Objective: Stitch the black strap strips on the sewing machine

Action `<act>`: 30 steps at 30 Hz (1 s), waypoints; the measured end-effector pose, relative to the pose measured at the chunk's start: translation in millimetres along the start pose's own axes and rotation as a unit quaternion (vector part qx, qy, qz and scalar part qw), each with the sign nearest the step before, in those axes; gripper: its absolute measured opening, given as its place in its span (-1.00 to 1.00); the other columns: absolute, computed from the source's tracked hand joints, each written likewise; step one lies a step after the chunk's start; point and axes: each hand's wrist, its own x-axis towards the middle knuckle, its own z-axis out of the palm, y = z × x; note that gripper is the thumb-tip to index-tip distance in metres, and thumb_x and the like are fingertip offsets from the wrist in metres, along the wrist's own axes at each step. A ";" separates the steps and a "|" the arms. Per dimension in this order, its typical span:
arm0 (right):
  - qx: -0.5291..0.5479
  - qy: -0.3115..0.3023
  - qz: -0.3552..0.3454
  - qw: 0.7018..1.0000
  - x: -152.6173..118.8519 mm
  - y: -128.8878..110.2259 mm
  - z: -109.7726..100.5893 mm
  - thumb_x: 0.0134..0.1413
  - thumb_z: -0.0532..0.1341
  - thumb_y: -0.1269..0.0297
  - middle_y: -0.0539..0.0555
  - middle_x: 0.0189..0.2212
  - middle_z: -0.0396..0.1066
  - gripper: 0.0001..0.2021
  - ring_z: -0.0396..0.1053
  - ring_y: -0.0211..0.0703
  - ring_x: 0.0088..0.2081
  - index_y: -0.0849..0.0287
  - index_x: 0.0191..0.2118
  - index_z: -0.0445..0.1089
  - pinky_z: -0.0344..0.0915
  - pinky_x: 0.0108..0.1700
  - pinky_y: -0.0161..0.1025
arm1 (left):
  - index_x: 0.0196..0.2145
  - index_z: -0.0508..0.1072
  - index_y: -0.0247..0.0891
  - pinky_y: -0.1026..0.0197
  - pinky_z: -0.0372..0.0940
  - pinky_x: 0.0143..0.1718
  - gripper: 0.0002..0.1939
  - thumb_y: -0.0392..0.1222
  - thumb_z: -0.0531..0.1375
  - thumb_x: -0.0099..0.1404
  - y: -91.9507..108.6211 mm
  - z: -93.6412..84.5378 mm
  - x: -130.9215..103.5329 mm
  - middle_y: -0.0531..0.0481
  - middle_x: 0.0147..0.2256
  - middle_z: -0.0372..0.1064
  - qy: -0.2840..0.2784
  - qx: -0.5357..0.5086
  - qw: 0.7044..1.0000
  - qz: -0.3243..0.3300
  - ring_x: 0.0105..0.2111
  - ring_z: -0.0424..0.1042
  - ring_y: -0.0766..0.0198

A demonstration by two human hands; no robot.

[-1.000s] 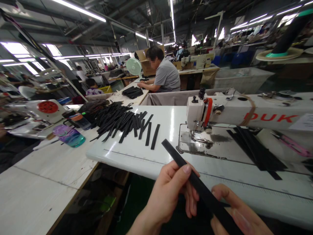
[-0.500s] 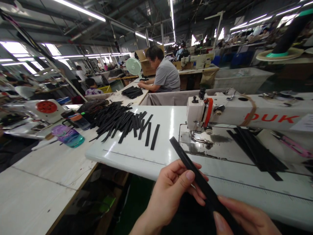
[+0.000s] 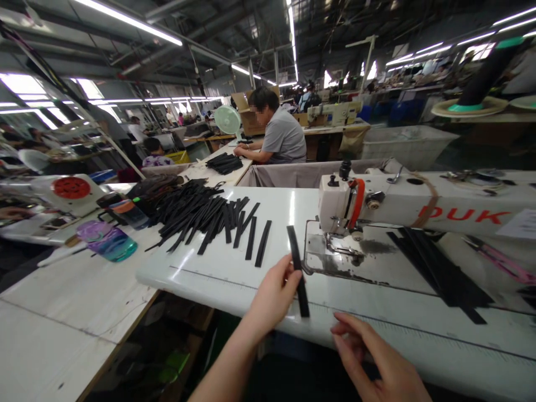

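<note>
My left hand [image 3: 278, 290] pinches a black strip [image 3: 298, 273] near its middle, over the white sewing table [image 3: 226, 287] just left of the machine's needle plate. To the right, my right hand [image 3: 372, 354] has its fingers apart and holds nothing, close to the table's front edge. Several loose black strips [image 3: 263, 244] lie in a row left of the held strip, beside a large heap of black strips [image 3: 190, 215]. More black strips [image 3: 439, 273] rest under the arm of the sewing machine [image 3: 377, 204].
On the left are a purple and teal bottle [image 3: 106, 240], another bottle with an orange band [image 3: 133, 212] and a wooden table [image 3: 54, 318]. Pink-handled snips [image 3: 502, 259] lie at the right. A person in grey [image 3: 285, 134] sits beyond the table, near a green fan [image 3: 227, 119].
My left hand has moved left and away from me with the strip, which now stands more upright in view. My right hand has let go of it. The view has shifted slightly.
</note>
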 end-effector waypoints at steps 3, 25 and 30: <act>-0.100 0.065 -0.059 0.991 28.3 11.6 -9.3 0.29 0.14 0.16 0.04 -0.37 0.46 -0.83 0.40 -0.17 -0.40 0.09 -0.19 0.42 0.34 -0.30 -0.27 | 0.13 0.32 -0.34 0.11 0.34 -0.16 -0.59 -0.27 0.02 0.34 -24.8 -27.1 35.7 -0.15 -0.24 0.47 0.058 0.260 0.964 0.007 -0.24 0.45 0.11; -0.471 0.170 -0.078 0.862 127.0 30.1 -18.1 0.39 -0.02 0.09 0.07 -0.64 0.32 -0.51 0.30 -0.13 -0.54 0.15 -0.57 0.30 0.01 -0.44 -0.19 | -0.10 0.51 -0.32 -0.08 0.26 0.08 -0.69 -0.30 0.02 0.32 -73.1 -68.4 69.2 -0.24 -0.07 0.35 0.228 0.483 0.835 0.129 -0.04 0.30 -0.08; -0.465 0.130 -0.049 0.875 117.6 38.4 -33.3 0.39 -0.06 0.06 0.03 -0.59 0.37 -0.51 0.35 -0.19 -0.50 0.13 -0.54 0.30 0.08 -0.43 -0.25 | -0.11 0.53 -0.36 -0.10 0.27 0.07 -0.68 -0.23 0.04 0.34 -82.9 -74.3 70.9 -0.25 -0.06 0.37 0.246 0.511 0.805 0.176 -0.03 0.30 -0.09</act>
